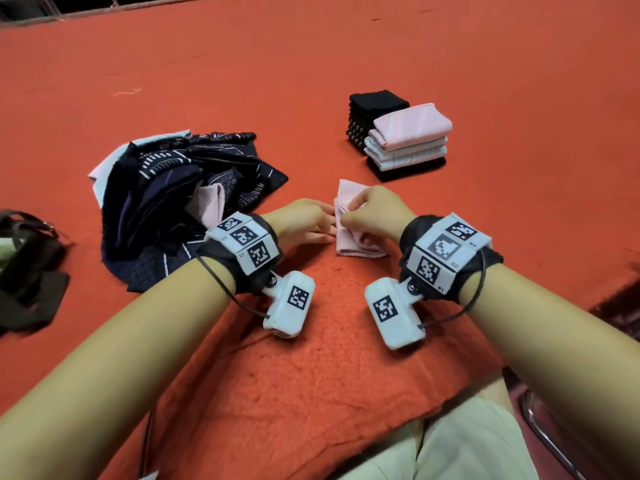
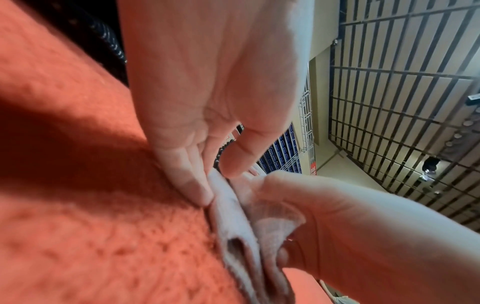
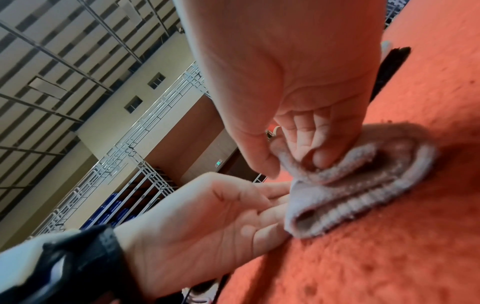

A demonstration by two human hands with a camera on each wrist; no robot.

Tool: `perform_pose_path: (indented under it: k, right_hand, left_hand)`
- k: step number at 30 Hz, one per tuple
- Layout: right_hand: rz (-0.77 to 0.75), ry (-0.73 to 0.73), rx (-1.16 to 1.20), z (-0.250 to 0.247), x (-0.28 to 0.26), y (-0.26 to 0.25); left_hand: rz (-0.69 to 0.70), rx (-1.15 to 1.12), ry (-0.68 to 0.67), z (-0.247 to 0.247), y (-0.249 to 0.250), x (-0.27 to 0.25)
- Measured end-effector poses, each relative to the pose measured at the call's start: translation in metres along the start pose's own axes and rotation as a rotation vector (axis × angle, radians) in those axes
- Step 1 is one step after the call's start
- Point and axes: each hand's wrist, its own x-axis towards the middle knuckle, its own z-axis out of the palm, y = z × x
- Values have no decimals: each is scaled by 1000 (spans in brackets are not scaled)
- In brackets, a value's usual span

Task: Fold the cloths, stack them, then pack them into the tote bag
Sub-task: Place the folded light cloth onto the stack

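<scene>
Step in hand: folding one pink cloth [image 1: 349, 223] on the orange-covered bench [image 1: 346, 64], near the person and a little right of centre.
Right hand [image 1: 372, 211]: fingers [image 3: 319, 158] and thumb curled round the cloth's upper layer, pinching it and bringing it over the lower layers; the right wrist view shows the cloth already doubled into several thick layers.
Left hand [image 1: 304, 220]: fingers [image 2: 192, 185] held straight and close together, their tips pressed against the left edge of the cloth where it meets the bench, holding nothing.
Done so far: two stacks stand touching, far and to the right. The black stack [image 1: 372, 112] is behind; the mixed stack [image 1: 408, 143] in front has pink and pale cloths over a black one at the bottom.
Still unfolded: a rumpled heap of dark patterned cloths [image 1: 180, 202] lies to the left, with pale and pink pieces poking out of it.
Tote bag: a dark bag with straps [image 1: 27, 258] lies flat at the far left edge, probably the tote; nothing looks packed in it.
Judgement: roughly midway through the folding. This cloth needs its last fold and a place on a stack, the heap remains to be worked through, and packing has not begun.
</scene>
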Motion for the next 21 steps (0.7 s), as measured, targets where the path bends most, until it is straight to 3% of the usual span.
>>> perform_pose_path:
  k: [3, 6, 11, 15, 21]
  right_hand:
    - [-6, -82, -36, 4, -1, -4]
    - [-27, -154, -93, 8, -3, -1]
    - [-122, -201, -22, 3, -10, 10]
    - [-155, -250, -25, 0, -12, 15]
    - [-166, -262, -49, 0, -17, 17]
  left_hand:
    - [46, -21, -11, -1, -4, 5]
    - [-40, -70, 77, -3, 3, 16]
    - [-106, 3, 43, -4, 17, 22]
    - [-131, 93, 127, 3, 19, 25]
    - [-92, -38, 56, -2, 17, 20]
